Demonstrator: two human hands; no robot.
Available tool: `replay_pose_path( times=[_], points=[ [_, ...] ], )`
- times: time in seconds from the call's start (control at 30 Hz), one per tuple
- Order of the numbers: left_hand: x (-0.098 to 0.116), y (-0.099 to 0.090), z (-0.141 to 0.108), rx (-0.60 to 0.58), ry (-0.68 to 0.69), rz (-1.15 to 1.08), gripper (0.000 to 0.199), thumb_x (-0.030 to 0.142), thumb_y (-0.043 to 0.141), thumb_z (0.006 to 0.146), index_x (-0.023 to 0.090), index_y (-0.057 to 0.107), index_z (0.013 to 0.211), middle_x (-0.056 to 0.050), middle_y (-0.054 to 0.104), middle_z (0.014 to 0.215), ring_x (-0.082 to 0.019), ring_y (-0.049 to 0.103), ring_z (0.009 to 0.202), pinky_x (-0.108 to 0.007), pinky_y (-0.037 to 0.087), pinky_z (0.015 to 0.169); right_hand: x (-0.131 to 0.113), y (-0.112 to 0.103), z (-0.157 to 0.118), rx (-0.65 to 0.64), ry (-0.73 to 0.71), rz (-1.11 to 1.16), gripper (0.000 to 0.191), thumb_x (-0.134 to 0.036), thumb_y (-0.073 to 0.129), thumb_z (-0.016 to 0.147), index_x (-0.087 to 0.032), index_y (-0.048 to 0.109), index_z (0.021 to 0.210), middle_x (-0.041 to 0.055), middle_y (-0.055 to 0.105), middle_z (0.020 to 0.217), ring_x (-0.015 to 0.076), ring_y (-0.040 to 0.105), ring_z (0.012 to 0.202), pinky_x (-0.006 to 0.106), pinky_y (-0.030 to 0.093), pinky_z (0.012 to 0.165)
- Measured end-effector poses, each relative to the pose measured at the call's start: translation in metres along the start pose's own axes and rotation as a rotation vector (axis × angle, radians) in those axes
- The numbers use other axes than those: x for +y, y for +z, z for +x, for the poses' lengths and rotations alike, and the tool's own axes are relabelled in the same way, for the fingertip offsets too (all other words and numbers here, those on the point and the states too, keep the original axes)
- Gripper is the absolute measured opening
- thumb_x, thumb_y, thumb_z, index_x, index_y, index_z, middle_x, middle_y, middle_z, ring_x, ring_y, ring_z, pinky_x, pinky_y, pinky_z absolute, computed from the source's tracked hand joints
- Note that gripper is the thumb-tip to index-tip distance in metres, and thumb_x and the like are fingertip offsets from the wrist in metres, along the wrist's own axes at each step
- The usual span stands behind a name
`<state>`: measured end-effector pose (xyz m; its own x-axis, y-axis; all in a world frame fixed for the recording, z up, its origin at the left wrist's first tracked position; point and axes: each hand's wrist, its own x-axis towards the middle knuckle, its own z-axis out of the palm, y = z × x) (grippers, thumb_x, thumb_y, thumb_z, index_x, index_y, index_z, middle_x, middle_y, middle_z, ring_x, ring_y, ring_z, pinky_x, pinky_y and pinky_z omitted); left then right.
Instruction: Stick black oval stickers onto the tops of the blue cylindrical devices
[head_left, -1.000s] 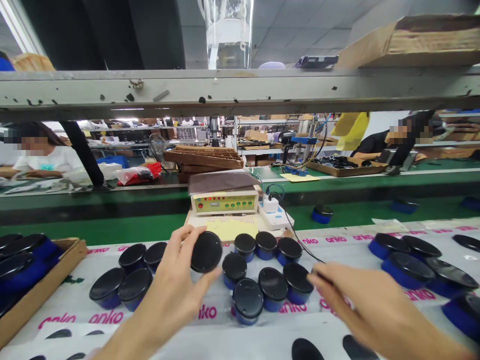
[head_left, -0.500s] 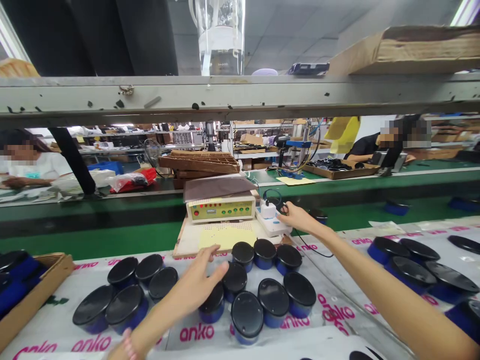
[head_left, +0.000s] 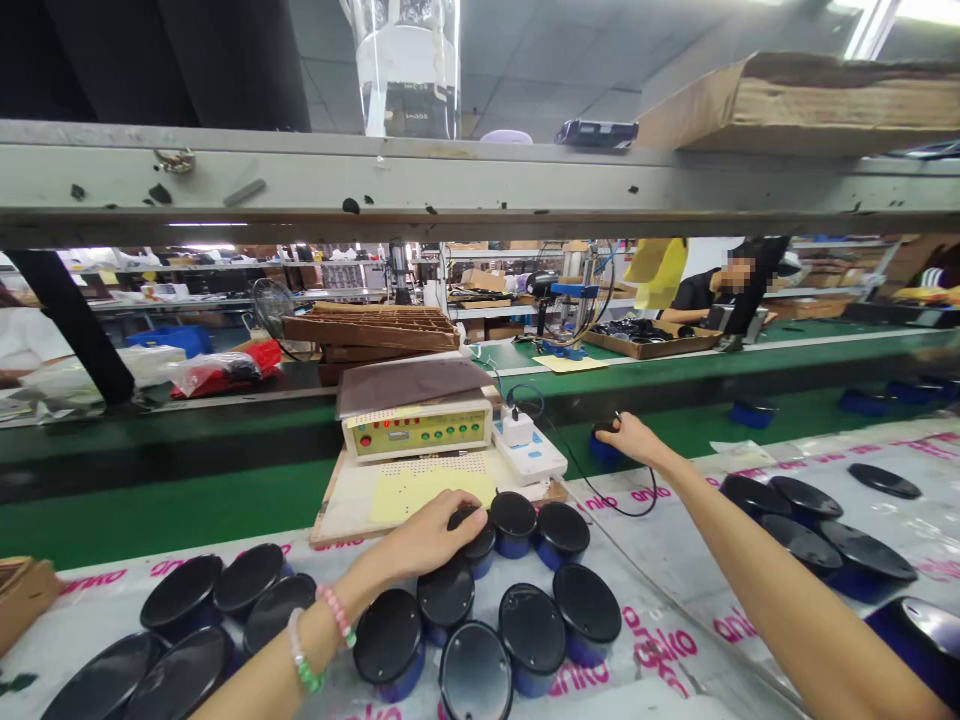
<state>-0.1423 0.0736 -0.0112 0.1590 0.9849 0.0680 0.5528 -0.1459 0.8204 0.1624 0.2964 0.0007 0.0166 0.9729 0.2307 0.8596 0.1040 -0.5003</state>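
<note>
left hand [head_left: 429, 538] reached dark tub [head_left: 480, 549]

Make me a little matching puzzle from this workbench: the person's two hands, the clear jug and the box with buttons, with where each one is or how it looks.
Column one
1. Left hand
2. Right hand
3. Clear jug
4. Box with buttons

Column two
A. At a blue tub on the green belt
B. Has a row of green buttons
C. At a black-topped tub on the printed white sheet
D. Up on the shelf

Right pairs: 1-C, 2-A, 3-D, 4-B
</note>
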Motion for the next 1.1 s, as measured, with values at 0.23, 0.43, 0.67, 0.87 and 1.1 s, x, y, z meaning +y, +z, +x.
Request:
replay_pose_path(
  times=[0.23, 0.43, 0.67, 0.87, 1.1],
  points=[
    [0.043, 0.004, -0.011, 0.279, -0.011, -0.265, 0.044, 0.053, 0.045, 0.088, 0.019, 0.053, 0.116, -0.011, 0.053, 0.120, -0.025, 0.052, 0.109, -0.038, 0.040, 0.096, -0.018, -0.047, -0.040, -0.031, -0.122, 0.210, 0.029, -0.040, 0.059, 0.085, -0.016, 0.054, 0.100, 0.0064, 0.062, 0.102, 0.0197, 0.061, 0.086, 0.037, 0.051, 0.074],
    [0.098, 0.024, -0.026, -0.228, -0.154, -0.973, 0.068, 0.061, 0.012, 0.093, 0.014, 0.052, 0.120, -0.014, 0.062, 0.105, -0.022, 0.067, 0.082, -0.031, 0.056, 0.065, -0.092, -0.085, -0.154, -0.397, -0.673, 0.576, 0.041, -0.057, 0.056, 0.073, -0.024, 0.041, 0.093, 0.0074, 0.064, 0.109, 0.0241, 0.062, 0.094, 0.031, 0.051, 0.069],
    [0.090, 0.012, -0.069, -0.148, -0.217, -1.378, 0.050, 0.052, 0.044, 0.092, 0.009, 0.061, 0.111, -0.014, 0.069, 0.100, -0.021, 0.069, 0.082, -0.030, 0.056, 0.077, -0.122, -0.108, -0.246, -0.029, -0.878, 0.220, 0.021, -0.025, 0.030, 0.096, -0.025, 0.042, 0.078, -0.0047, 0.051, 0.058, 0.0134, 0.049, 0.048, 0.025, 0.037, 0.047],
    [0.096, 0.008, -0.098, 0.038, -0.092, -1.080, 0.055, 0.050, 0.073, 0.072, 0.019, 0.059, 0.115, -0.010, 0.061, 0.123, -0.027, 0.056, 0.112, -0.036, 0.047, 0.093, -0.129, -0.091, -0.264, 0.079, -1.105, 0.176, 0.027, -0.026, 0.034, 0.098, -0.022, 0.046, 0.075, -0.0020, 0.056, 0.064, 0.0130, 0.052, 0.052, 0.026, 0.036, 0.049],
    [0.098, 0.008, -0.107, 0.122, 0.104, -0.870, 0.050, 0.047, 0.072, 0.073, 0.022, 0.051, 0.111, -0.007, 0.062, 0.112, -0.027, 0.055, 0.109, -0.037, 0.044, 0.093, -0.135, -0.103, -0.272, 0.017, -1.091, 0.116, 0.032, -0.027, 0.036, 0.098, -0.023, 0.047, 0.068, -0.0054, 0.054, 0.055, 0.0102, 0.047, 0.044, 0.026, 0.031, 0.045]
  ],
)
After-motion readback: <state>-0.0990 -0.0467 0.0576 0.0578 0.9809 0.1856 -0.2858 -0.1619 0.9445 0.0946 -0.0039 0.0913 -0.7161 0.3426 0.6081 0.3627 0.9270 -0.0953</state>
